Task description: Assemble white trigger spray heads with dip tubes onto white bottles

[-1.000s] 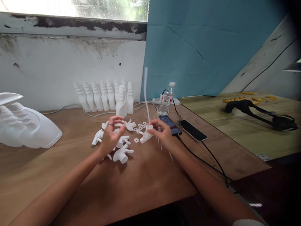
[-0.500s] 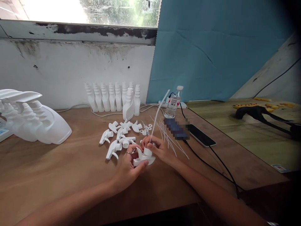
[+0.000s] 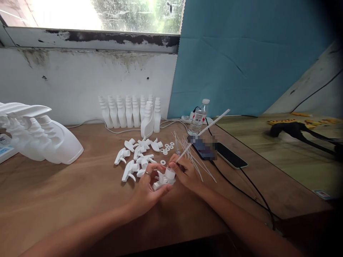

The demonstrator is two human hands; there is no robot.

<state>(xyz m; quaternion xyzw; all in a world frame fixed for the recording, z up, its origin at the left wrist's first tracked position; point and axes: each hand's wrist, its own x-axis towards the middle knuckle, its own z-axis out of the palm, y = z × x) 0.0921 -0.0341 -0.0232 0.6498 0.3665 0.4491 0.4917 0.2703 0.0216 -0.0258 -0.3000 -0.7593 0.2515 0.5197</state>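
Observation:
My left hand [image 3: 151, 185] is closed around a white trigger spray head [image 3: 162, 180], its round collar turned up toward the right. In my right hand [image 3: 186, 173], thumb and fingers pinch a thin white plastic tube [image 3: 210, 126] close to that collar. The tube slants up to the right; whether its lower end sits inside the collar I cannot tell. A slim pointed tool [image 3: 177, 142] sticks up from the same right hand, its handle mostly hidden by the fingers. A white washer ring [image 3: 163, 162] lies just beyond my hands.
Several spray heads [image 3: 130, 170] lie left of my hands, with small washers [image 3: 166, 148] behind. Loose tubes [image 3: 191, 159] spread to the right beside two phones [image 3: 230, 155] with cables. White bottles [image 3: 121, 113] line the wall; larger ones [image 3: 60, 139] lie left. A water bottle [image 3: 198, 117] stands behind.
The tube in my right hand has swung from nearly upright to a strong slant toward the right. The pointed tool now stands more upright. My left hand keeps the spray head.

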